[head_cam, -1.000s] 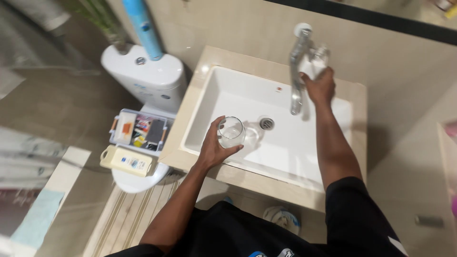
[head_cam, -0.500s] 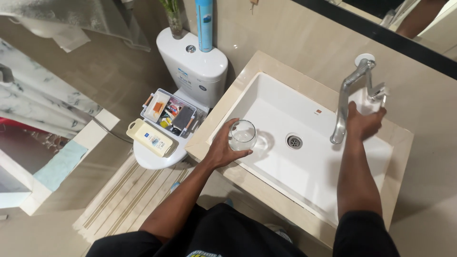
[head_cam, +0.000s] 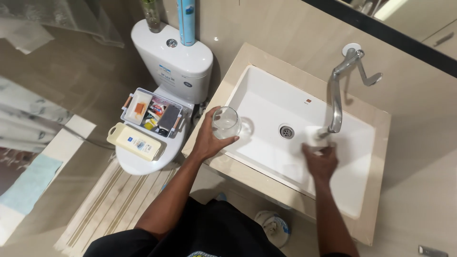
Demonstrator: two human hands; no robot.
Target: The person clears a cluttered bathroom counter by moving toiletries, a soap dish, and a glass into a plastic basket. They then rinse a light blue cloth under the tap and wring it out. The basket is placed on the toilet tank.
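Observation:
My left hand (head_cam: 208, 138) grips a clear round glass (head_cam: 226, 123) at the left rim of the white rectangular sink (head_cam: 266, 93). My right hand (head_cam: 322, 162) is blurred, low over the basin near the spout end of the chrome tap (head_cam: 336, 100), and holds a small white cloth-like piece (head_cam: 312, 136). The tap rises from the wall and its lever (head_cam: 369, 78) sticks out to the right. A round drain (head_cam: 286, 131) lies between my hands.
A beige counter (head_cam: 376, 185) frames the sink. Left of it stands a white toilet (head_cam: 173, 59) with a blue can (head_cam: 185, 21) and a plant vase on the tank; a tray of small items (head_cam: 153, 114) and a cream box (head_cam: 135, 141) rest on its lid. A striped mat (head_cam: 114, 204) lies below.
My right hand has come off the tap lever and dropped down into the basin under the spout. My left hand still holds the glass at the sink's left rim.

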